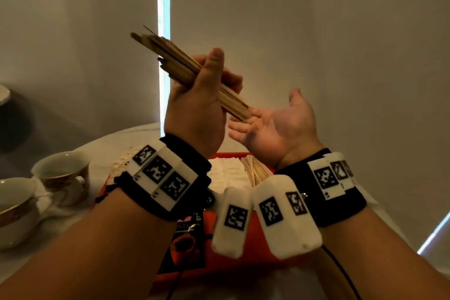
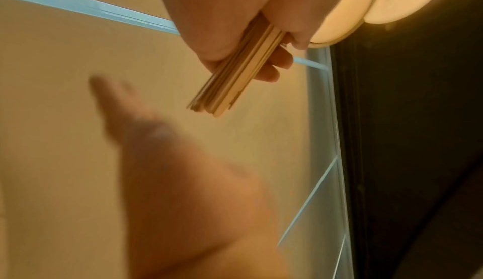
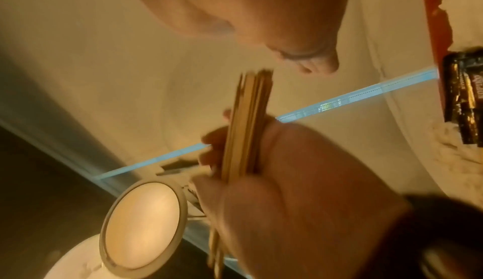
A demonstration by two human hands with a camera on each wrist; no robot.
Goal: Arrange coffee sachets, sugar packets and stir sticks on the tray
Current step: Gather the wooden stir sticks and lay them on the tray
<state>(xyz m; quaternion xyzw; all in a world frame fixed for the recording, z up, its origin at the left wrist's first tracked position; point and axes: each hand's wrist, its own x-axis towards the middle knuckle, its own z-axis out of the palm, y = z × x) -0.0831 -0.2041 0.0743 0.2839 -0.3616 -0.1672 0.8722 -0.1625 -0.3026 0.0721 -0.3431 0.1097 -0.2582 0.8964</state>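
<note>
My left hand [image 1: 204, 95] is raised above the table and grips a thick bundle of wooden stir sticks [image 1: 170, 56], which slants up to the left. The bundle's lower ends touch the fingers of my right hand [image 1: 270, 126], which is held flat, palm up, and holds nothing. In the left wrist view the bundle [image 2: 230, 85] juts from my fist over the blurred right hand [image 2: 183, 180]. Below lies the red tray [image 1: 229, 154] with white sugar packets [image 1: 226, 170], more stir sticks [image 1: 255, 169] and a black coffee sachet [image 1: 187, 238].
Two patterned teacups [image 1: 63, 173] [image 1: 14, 207] stand left of the tray on the white tablecloth. A pile of pale packets [image 1: 121, 161] lies behind my left wrist. In the right wrist view a round lamp [image 3: 141, 223] glows.
</note>
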